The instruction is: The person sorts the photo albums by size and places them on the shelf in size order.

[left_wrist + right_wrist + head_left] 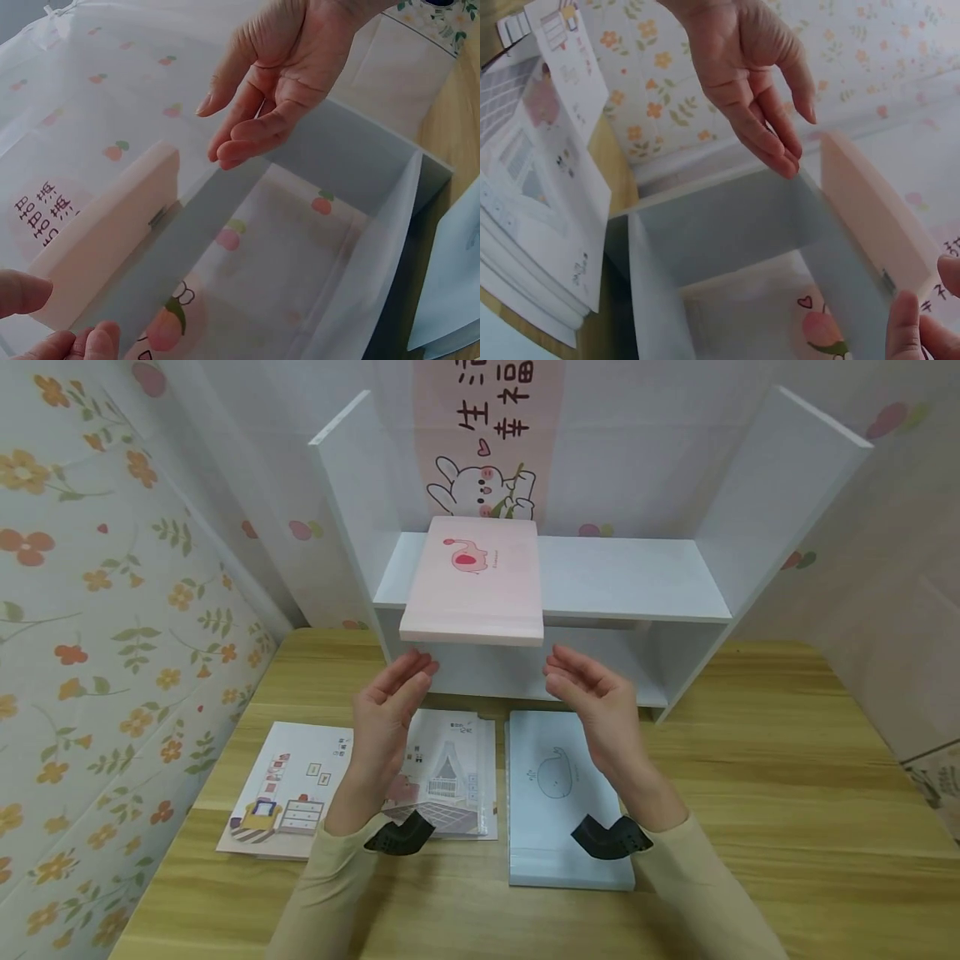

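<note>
A thick pink folder (487, 589) with an elephant print lies flat on the upper board of a white shelf unit (630, 577), its front edge jutting past the board. My left hand (390, 718) is just below and in front of its left front corner, fingers loosely bent and holding nothing. Opposite it, at the right front corner, my right hand (603, 718) is held the same way, also without anything in it. In the left wrist view the folder (112, 232) shows side-on, close to the left fingertips (26, 292). Whether any fingertip touches it I cannot tell.
On the wooden table (780, 810), a light blue folder (562, 810) with a whale print lies below my right hand. White illustrated folders (292, 793) and a stack with a grey printed cover (450, 777) lie to the left. Upright side panels (795, 485) flank the shelf.
</note>
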Tool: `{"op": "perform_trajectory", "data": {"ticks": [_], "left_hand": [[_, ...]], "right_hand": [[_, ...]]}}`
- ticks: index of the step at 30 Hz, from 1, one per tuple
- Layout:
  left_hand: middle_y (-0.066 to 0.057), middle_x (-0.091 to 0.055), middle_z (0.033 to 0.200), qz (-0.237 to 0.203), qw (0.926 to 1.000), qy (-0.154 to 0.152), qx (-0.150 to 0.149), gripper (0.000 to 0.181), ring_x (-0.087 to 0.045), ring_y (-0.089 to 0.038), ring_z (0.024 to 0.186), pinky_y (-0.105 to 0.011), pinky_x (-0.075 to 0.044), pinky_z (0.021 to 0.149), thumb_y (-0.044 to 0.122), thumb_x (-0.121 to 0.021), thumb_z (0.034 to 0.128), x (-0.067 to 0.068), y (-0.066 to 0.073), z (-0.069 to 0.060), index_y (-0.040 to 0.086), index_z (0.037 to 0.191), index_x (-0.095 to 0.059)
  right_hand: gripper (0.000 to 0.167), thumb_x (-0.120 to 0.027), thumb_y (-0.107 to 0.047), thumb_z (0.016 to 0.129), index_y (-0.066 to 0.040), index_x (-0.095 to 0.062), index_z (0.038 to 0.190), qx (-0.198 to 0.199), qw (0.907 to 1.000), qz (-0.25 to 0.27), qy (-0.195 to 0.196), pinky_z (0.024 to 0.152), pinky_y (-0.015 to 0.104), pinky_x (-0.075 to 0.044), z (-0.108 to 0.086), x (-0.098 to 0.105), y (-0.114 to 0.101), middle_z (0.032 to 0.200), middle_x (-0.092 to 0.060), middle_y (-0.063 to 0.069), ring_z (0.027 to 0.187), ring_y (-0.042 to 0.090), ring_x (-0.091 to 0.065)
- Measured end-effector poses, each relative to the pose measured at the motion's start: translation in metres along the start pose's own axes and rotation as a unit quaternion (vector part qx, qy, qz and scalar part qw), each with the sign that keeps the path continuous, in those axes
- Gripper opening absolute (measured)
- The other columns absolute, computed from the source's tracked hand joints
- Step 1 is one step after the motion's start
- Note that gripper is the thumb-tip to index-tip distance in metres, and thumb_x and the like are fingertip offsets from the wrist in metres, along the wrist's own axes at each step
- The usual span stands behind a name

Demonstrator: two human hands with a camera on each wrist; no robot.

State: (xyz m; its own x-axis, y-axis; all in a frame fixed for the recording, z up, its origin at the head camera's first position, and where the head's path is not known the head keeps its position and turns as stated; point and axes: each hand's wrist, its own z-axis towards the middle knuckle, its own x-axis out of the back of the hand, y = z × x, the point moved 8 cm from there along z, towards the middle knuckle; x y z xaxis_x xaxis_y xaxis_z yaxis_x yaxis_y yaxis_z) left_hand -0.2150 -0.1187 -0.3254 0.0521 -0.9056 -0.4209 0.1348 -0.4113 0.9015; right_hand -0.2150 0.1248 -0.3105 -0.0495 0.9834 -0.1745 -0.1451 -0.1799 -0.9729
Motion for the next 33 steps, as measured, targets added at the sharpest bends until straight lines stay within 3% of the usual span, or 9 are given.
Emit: {"op": "perform_trajectory", "data": {"ticks": [6,11,21,28,33], "left_hand": [[-0.008,-0.064,0.11,-0.009,0.9998,0.003,0.018,0.039,-0.064,-0.016,0.101,-0.028,-0.045,0.092,-0.011,-0.052,0.0892,0.002,-0.01,-0.008,-0.013,0.128,-0.047],[-0.009,-0.065,0.11,-0.01,0.9995,-0.004,0.031,0.037,-0.064,-0.017,0.1,-0.029,-0.046,0.092,-0.01,-0.054,0.0885,-0.001,-0.021,-0.015,-0.012,0.125,-0.051],[-0.018,-0.061,0.118,0.048,0.995,-0.03,0.082,0.038,-0.063,-0.015,0.102,-0.027,-0.046,0.091,-0.007,-0.055,0.0886,-0.009,-0.052,-0.035,-0.012,0.126,-0.05],[-0.023,-0.058,0.12,0.089,0.9877,-0.064,0.112,0.037,-0.061,-0.018,0.104,-0.025,-0.047,0.09,-0.001,-0.058,0.0889,-0.017,-0.074,-0.048,-0.01,0.124,-0.052],[-0.024,-0.057,0.122,0.11,0.982,-0.071,0.136,0.039,-0.059,-0.023,0.107,-0.022,-0.047,0.088,0.002,-0.059,0.0884,-0.021,-0.088,-0.057,-0.011,0.125,-0.051]], "right_hand": [[0.043,-0.059,0.007,0.087,0.013,-0.047,0.128,0.001,0.9999,-0.011,-0.007,0.089,0.024,-0.047,-0.009,0.003,0.008,0.105,-0.065,-0.006,0.1,0.011,-0.062],[0.043,-0.059,0.007,0.087,0.014,-0.047,0.128,-0.002,0.9998,-0.017,-0.01,0.088,0.023,-0.047,-0.016,0.006,0.011,0.106,-0.065,-0.006,0.099,0.01,-0.062],[0.043,-0.06,0.006,0.087,0.015,-0.047,0.126,-0.024,0.9988,-0.037,-0.021,0.085,0.022,-0.048,-0.029,0.013,0.019,0.103,-0.066,-0.007,0.097,0.011,-0.063],[0.042,-0.061,0.004,0.087,0.015,-0.048,0.125,-0.046,0.9968,-0.061,-0.025,0.084,0.021,-0.049,-0.041,0.023,0.028,0.103,-0.066,-0.008,0.097,0.011,-0.064],[0.044,-0.062,0.002,0.087,0.017,-0.046,0.125,-0.053,0.9955,-0.074,-0.028,0.083,0.02,-0.049,-0.049,0.032,0.036,0.102,-0.066,-0.009,0.095,0.009,-0.064]]}}
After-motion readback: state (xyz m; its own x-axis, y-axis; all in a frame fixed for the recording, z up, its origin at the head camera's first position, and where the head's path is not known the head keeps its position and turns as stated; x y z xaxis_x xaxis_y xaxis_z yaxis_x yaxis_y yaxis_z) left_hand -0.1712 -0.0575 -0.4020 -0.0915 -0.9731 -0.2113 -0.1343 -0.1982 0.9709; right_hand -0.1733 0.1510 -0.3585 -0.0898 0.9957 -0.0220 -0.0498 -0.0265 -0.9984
